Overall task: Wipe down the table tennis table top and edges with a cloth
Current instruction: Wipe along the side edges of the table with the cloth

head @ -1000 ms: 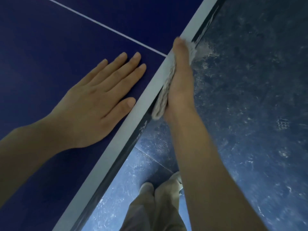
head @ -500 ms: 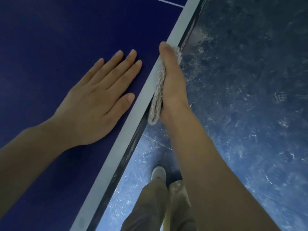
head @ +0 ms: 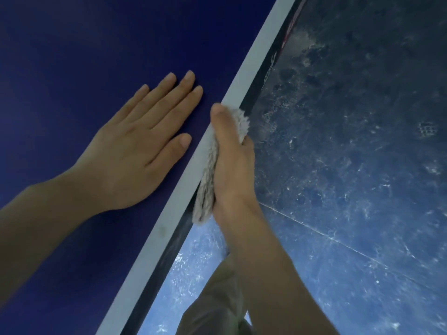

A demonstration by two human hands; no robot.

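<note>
Blue table top (head: 72, 44), left hand (head: 135, 151) flat, right hand (head: 232, 165) clamping cloth (head: 208, 180) against edge (head: 256, 73)

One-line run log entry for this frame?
phase: edge wipe | right hand: shut on cloth, pressed to table edge | left hand: flat on table top, open

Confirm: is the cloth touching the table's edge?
Touching. Head view: right hand presses the cloth flat against the table's edge, no gap.
</note>
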